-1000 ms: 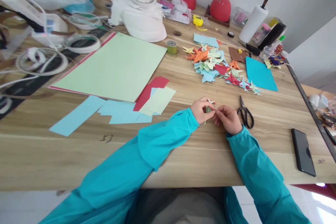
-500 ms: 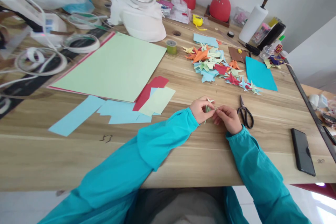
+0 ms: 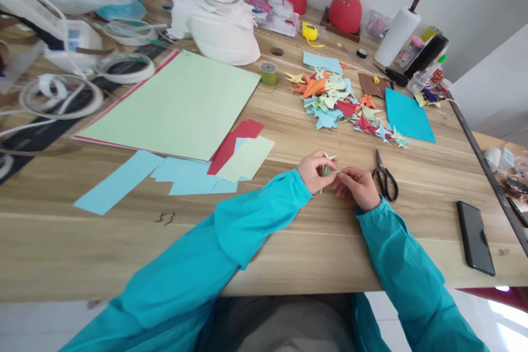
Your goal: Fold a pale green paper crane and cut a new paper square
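Close to the front of the wooden surface [image 3: 289,264], both hands meet at one small folded pale green paper piece [image 3: 324,170], and it's all fingertip work! The left hand [image 3: 312,173] has a narrow grip around the body of the paper, slim points poking out past the fingers; that looks like the steadying hold. Opposite, the right hand [image 3: 358,188] pinches what looks like a thin tip of the same piece, its grip all but closed, likely because so slender an end leaves room for little more than thumb and finger. The folds between them? Too small and too covered to read!

Just beside the right hand lie black-handled scissors [image 3: 385,176], blades pointing away, handles towards the person, probably for an easy pick-up. Further back sits a colourful heap of folded paper figures [image 3: 330,100], presumably kept out of the elbows' way. Over on the left, a red paper slip [image 3: 226,148] lies partly under a pale green slip [image 3: 249,158], with a long blue strip [image 3: 117,182] further out, all seemingly laid within reach. And far right, flat and well apart, a black phone [image 3: 476,238]!
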The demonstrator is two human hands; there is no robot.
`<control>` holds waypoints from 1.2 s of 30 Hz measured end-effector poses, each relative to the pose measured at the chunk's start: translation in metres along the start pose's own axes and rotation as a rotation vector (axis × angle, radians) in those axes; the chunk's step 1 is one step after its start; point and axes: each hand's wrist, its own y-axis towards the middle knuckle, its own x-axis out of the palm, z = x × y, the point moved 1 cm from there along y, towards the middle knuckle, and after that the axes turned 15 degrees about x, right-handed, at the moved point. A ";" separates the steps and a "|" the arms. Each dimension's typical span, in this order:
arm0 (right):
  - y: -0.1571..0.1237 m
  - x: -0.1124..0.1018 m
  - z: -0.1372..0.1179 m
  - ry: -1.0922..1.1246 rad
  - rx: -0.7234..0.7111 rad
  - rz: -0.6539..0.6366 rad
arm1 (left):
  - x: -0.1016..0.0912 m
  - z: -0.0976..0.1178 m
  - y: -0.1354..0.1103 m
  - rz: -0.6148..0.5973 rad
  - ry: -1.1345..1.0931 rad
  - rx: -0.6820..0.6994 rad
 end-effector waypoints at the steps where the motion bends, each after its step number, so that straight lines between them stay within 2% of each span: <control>1: 0.000 0.000 0.000 0.005 0.002 -0.005 | 0.000 0.000 0.000 -0.002 -0.001 -0.003; 13: 0.000 0.001 -0.001 0.036 -0.003 0.032 | 0.000 0.001 0.000 -0.029 -0.048 -0.071; 20: -0.001 0.002 -0.002 -0.007 -0.048 0.069 | 0.000 0.001 0.001 -0.010 -0.058 -0.023; 27: -0.001 0.003 -0.001 -0.074 -0.107 0.076 | 0.000 0.000 0.000 -0.042 0.001 -0.011; 36: -0.003 0.005 -0.002 -0.110 -0.117 0.097 | 0.001 -0.001 0.000 -0.021 -0.042 0.014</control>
